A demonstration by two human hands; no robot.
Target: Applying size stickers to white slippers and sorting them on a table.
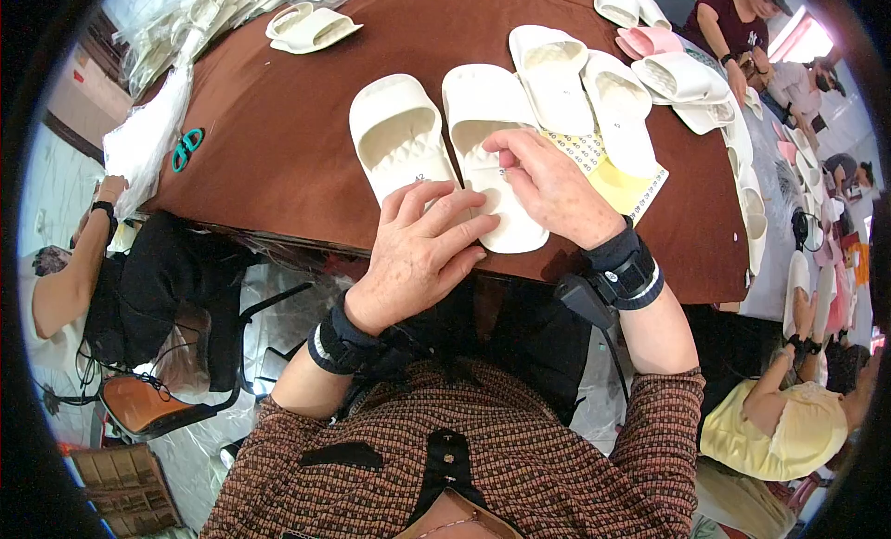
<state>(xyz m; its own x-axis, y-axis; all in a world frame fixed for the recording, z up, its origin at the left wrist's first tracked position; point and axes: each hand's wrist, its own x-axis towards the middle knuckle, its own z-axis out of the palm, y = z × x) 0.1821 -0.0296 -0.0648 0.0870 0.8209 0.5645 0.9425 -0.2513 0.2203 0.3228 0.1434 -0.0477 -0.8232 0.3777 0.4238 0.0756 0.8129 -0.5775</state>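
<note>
A pair of white slide slippers lies in front of me: the left slipper (397, 131) and the right slipper (484, 96), toes away from me. A small printed mark shows on each insole. My left hand (418, 247) rests across the heel ends, its fingers stretched out and slightly apart. Over the right slipper, my right hand (561, 186) has its fingers curled, with the thumb close to the small mark; whether anything is pinched there is hidden. Beside that hand lies a yellow-backed sheet of small printed stickers (640, 188), partly under another pair of white slippers (552, 70).
More white slippers (691, 80) and a pink one (650, 43) lie along the brown table (269, 140). A lone white slipper (311, 27) sits at the far left, teal-handled scissors (187, 150) nearer. People work on both sides; an orange chair (153, 404) stands lower left.
</note>
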